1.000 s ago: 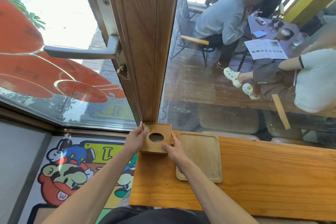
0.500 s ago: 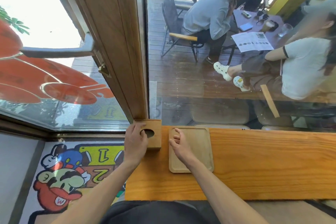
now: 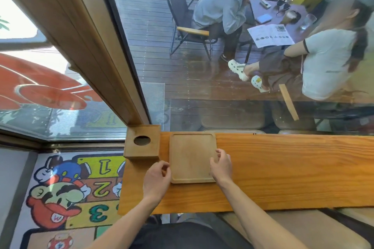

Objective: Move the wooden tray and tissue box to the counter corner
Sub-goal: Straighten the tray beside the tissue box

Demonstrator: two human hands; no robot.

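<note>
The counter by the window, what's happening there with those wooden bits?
A person is tidying a wooden counter beside the glass. The tissue box already sits in the far left corner, against the window frame, with nobody touching it. Both hands are at the tray, which lies flat just right of the box: the left hand at its left edge, the right hand at its right edge. It seems they are squaring it up next to the box.
</note>
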